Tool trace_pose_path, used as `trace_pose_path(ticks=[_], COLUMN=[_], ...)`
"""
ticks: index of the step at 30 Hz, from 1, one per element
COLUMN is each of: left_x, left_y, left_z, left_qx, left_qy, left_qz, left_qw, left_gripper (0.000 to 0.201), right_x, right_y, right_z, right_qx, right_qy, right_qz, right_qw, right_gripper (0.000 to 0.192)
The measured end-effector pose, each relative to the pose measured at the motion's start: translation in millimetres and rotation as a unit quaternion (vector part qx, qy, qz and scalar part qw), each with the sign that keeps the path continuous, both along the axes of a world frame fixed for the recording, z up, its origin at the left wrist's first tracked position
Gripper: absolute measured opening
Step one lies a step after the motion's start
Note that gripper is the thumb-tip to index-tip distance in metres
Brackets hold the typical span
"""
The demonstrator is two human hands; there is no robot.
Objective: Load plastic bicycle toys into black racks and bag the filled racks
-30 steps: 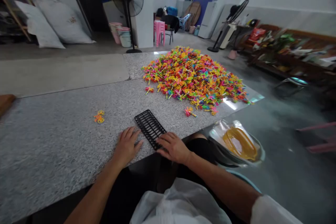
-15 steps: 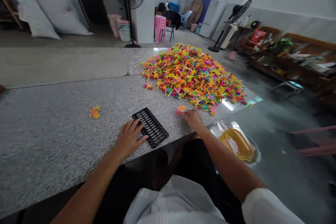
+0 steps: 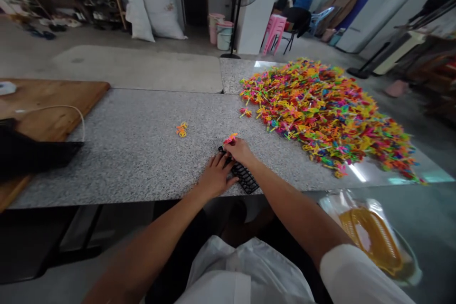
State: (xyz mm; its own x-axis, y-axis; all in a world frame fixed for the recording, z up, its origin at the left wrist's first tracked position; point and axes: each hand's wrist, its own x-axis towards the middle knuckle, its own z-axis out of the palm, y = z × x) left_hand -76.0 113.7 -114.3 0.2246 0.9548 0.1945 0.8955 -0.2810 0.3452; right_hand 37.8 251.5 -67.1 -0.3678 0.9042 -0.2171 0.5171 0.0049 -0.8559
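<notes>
Half a second ago the right hand [image 3: 239, 151] was reaching out toward the heap; now it has come back over the far end of the one black grid tray [image 3: 244, 176] at the worktop's [image 3: 124, 152] near edge, pinching one pink piece [image 3: 230, 139]. The left hand [image 3: 214, 179] has stayed flat on the tray, fingers spread. One orange piece [image 3: 181, 129] lies alone left of them; one big heap of coloured pieces [image 3: 327, 114] fills the right end.
</notes>
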Motion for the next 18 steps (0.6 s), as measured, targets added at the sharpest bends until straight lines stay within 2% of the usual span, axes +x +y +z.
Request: trace_pose_path(ticks=[4,9,18], left_x=[4,6,5], left_y=[1,1,2], left_z=[-5.7,-9.3,-9.3], left_qx=[-0.009,-0.001,0.004], left_qy=[0.001,-0.017,-0.007], left_qz=[0.007,0.008,0.011], left_qw=[1.000,1.000,1.000], left_gripper=[0.073,0.074,0.067], right_x=[-16,-14,-23], right_y=[10,9,-10], right_z=[-8.8,-13.7,-15.9], right_qx=[0.067,0.150,0.175], right_qy=[-0.083,-0.170,-0.277], right_qz=[0.021,0.019,0.018], right_qw=[0.994,0.974,0.945], right_gripper=[0.006,0.012,0.026])
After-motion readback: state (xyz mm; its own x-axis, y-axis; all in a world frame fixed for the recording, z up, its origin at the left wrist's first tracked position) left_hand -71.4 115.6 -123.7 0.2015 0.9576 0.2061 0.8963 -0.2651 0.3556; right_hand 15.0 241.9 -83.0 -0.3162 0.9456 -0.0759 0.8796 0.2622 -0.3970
